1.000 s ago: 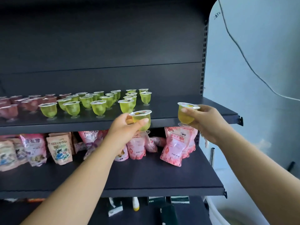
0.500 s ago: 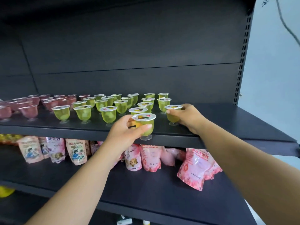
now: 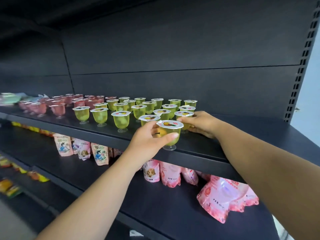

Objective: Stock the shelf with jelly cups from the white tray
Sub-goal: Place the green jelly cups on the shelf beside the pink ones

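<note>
**Inspector:** Surface and stock?

**Assistant:** Matte black metal shelf (image 3: 242, 135). Rows of green jelly cups (image 3: 121, 118): clear footed plastic goblets with peel-foil lids. Pink jelly cups (image 3: 58, 109) stand to their left.

**Inspector:** Hands?

**Assistant:** Left hand (image 3: 149, 141) grips the front jelly cup (image 3: 170, 134), fingers curled round its bowl, its foot at the shelf's front edge. Right hand (image 3: 200, 124) holds the second jelly cup (image 3: 184, 116) just behind, standing on the shelf.

**Inspector:** Below?

**Assistant:** Glossy pink pouches (image 3: 223, 200) on the lower shelf (image 3: 173, 210).
</note>
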Motion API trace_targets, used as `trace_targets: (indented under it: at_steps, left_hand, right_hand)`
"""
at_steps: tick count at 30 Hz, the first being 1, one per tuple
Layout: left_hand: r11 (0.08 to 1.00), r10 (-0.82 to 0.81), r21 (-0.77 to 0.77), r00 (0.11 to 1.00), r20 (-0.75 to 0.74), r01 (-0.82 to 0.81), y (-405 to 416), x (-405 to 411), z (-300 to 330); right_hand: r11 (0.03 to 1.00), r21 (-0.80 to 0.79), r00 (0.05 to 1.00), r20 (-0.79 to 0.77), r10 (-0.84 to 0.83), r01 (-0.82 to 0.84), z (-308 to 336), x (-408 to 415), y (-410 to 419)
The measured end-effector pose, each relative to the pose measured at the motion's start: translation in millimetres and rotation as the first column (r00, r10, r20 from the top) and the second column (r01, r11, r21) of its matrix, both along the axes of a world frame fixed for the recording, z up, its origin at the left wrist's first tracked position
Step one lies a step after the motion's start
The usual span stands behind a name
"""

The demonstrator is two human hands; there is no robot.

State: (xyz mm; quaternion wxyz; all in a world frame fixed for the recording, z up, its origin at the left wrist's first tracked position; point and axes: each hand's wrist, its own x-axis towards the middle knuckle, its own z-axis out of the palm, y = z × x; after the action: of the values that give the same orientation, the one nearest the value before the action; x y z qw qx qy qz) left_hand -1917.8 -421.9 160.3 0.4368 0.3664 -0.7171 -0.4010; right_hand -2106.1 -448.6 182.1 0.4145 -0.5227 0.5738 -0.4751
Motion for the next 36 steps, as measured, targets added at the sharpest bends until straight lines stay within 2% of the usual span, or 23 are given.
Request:
trace_targets:
  at_steps: [4, 7, 9, 12, 14, 18, 25, 29, 32, 36]
  left_hand:
    - [0.993, 0.115, -0.012, 0.993, -0.037, -0.115, 4, -20, 6]
    - [0.978, 0.207, -0.013, 0.978, -0.002, -0.207, 4, -36, -1]
    - [0.959, 0.281, -0.032, 0.96, -0.006, -0.281, 4, -44, -9]
    - [0.918, 0.385, -0.119, 0.922, 0.043, -0.378, 6, -50, -19]
    - [0.892, 0.439, -0.152, 0.896, 0.066, -0.426, 7, -54, -22]
    - [0.832, 0.548, -0.236, 0.809, 0.213, -0.502, 9, -63, -30]
    - [0.803, 0.589, -0.261, 0.78, 0.213, -0.535, 9, -65, -30]
    - [0.781, 0.62, -0.3, 0.734, 0.277, -0.547, 18, -67, -31]
    - [0.773, 0.625, -0.357, 0.724, 0.292, -0.524, 31, -63, -36]
    - [0.802, 0.58, -0.363, 0.762, 0.288, -0.474, 62, -31, -50]
  right_hand:
    - [0.994, 0.046, 0.99, 0.106, 0.097, -0.102, -2, -18, -1]
    - [0.99, 0.023, 0.985, 0.106, 0.139, -0.142, -5, -28, -5]
    - [0.989, -0.011, 0.989, 0.001, 0.148, -0.148, -7, -28, -9]
    - [0.994, -0.071, 0.976, -0.208, 0.068, -0.085, -14, -24, -17]
    - [0.994, -0.088, 0.961, -0.274, 0.035, -0.061, -13, -20, -16]
    - [0.996, -0.082, 0.954, -0.3, 0.014, -0.041, -11, -19, -13]
    - [0.995, -0.088, 0.915, -0.404, 0.012, -0.051, -11, -21, -13]
    - [0.995, -0.096, 0.889, -0.457, -0.019, -0.027, -9, -23, -3]
    - [0.994, -0.11, 0.796, -0.601, -0.074, 0.01, -4, -23, 15]
    - [0.977, -0.211, 0.56, -0.807, -0.185, 0.019, -8, -8, 67]
